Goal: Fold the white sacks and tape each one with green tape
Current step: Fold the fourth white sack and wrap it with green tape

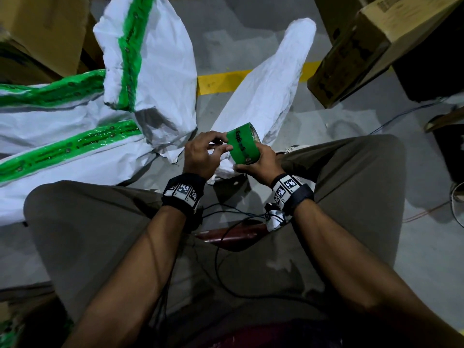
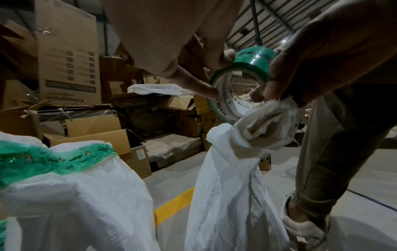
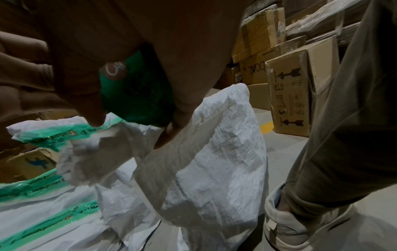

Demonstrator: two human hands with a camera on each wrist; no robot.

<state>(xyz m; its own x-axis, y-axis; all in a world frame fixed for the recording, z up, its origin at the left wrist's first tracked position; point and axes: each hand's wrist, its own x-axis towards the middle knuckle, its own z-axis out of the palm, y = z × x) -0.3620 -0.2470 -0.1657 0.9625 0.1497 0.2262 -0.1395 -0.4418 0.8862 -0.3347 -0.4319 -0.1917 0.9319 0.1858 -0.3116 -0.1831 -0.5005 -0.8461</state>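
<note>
Down by the knees, the green tape roll (image 1: 241,144) sits between both hands, and everything else is placed off it. The right hand (image 1: 261,165) grips the roll from the near side, fingers curled under and around it; from the left wrist view that hand (image 2: 305,56) also has a bunched end of a white sack (image 2: 264,129) gathered just beneath the roll's open core. The left hand (image 1: 200,156) is on the roll's left face, thumb and fingertips pinching at the tape's surface; whether a loose end is caught there I cannot tell. The right wrist view shows the roll (image 3: 137,95) only as a dark green patch behind the palm. Directly beyond the roll, the narrow white sack (image 1: 266,89) runs away across the grey floor (image 1: 251,46), crossing a yellow floor line (image 1: 221,80). Left of the roll lies a heap of taped sacks (image 1: 75,151), white with green tape strips along them, and one more taped sack (image 1: 155,61) stands up behind that heap. Farther off to the right of the roll sits a cardboard box (image 1: 364,51), and to the far left, more cartons (image 1: 45,28) are stacked at the edge.
</note>
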